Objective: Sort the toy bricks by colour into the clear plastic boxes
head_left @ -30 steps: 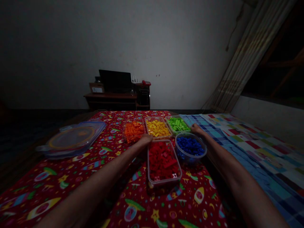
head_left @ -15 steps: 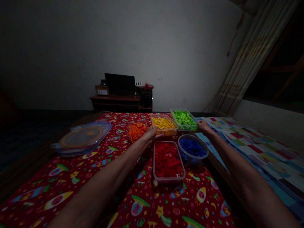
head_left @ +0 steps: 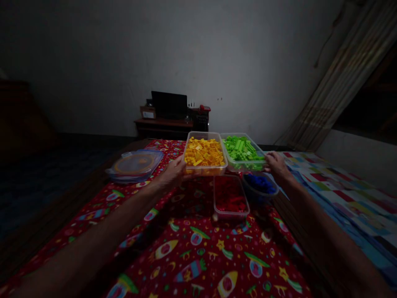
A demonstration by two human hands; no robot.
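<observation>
My left fingers (head_left: pixel 178 164) pinch the yellow tub (head_left: pixel 205 170), my right fingers (head_left: pixel 269 160) the green tub (head_left: pixel 245 167) — side by side, held above the red cloth (head_left: pixel 186 250). Light, bendy plastic, I'd judge — best gripped at the near outer corners.

A printed red cloth (head_left: pixel 211 248) covers the table (head_left: pixel 72 208). Toward the right stand a box (head_left: pixel 232 215) of red bricks (head_left: pixel 230 194) and, just beside it, a tub (head_left: pixel 261 198) of blue bricks (head_left: pixel 259 183). Stacked lids (head_left: pixel 135 162) lie at the left.
</observation>
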